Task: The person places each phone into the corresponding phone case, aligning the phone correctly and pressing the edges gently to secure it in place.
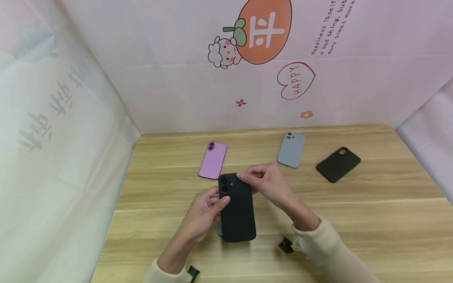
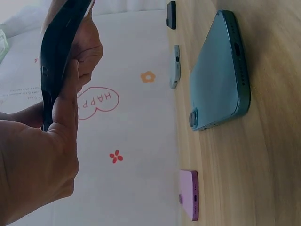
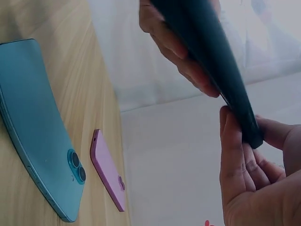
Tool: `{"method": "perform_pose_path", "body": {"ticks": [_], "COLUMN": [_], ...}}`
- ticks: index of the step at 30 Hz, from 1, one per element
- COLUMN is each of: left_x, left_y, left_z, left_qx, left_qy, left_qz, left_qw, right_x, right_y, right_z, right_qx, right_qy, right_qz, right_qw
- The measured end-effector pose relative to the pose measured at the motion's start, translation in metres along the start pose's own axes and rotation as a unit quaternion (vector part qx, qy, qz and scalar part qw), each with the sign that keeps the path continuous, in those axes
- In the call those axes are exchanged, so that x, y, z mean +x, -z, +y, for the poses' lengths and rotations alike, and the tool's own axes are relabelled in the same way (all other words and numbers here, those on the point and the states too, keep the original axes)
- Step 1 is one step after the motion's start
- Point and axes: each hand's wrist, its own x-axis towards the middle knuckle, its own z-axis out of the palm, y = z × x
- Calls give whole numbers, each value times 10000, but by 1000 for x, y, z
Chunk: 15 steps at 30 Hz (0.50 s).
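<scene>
Above teal phone (image 2: 218,70), fingers (image 1: 221,204) gripping black phone (image 1: 238,219)

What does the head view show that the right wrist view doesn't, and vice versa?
Only head, chiefly: the pale blue phone or case, the black case at far right, and the HAPPY heart. Only right wrist: the back and twin lenses of the teal phone; head shows just its edge. Both: purple phone, held black phone case, left hand, right hand.

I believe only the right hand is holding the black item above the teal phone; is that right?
Not quite: the head view shows the left hand holding the black item too. The right hand does hold it above the teal phone.
</scene>
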Motion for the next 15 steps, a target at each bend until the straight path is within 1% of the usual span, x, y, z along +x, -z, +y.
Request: {"method": "perform_pose_path", "body": {"ticks": [4,7,11,15], "left_x": [1,1,2,4], "left_y": [-1,-1,-2,-2], "left_z": [0,2,4,6], "left_qx": [-7,-78,-272,-431], "left_qy": [-80,-102,-98,-114], "left_qz": [257,588,1038,1366], "left_qw": [9996,9982,9942,9896], "right_x": [-2,-4,-7,-12], "right_y": [-3,-4,-6,-9], "right_z": [0,1,4,9], "right_qx": [-40,-88,-170,-268], "right_qy": [-12,4,-122,-291], "right_qz": [104,68,3,-99], "right_qw": [9999,9999,9998,9992]}}
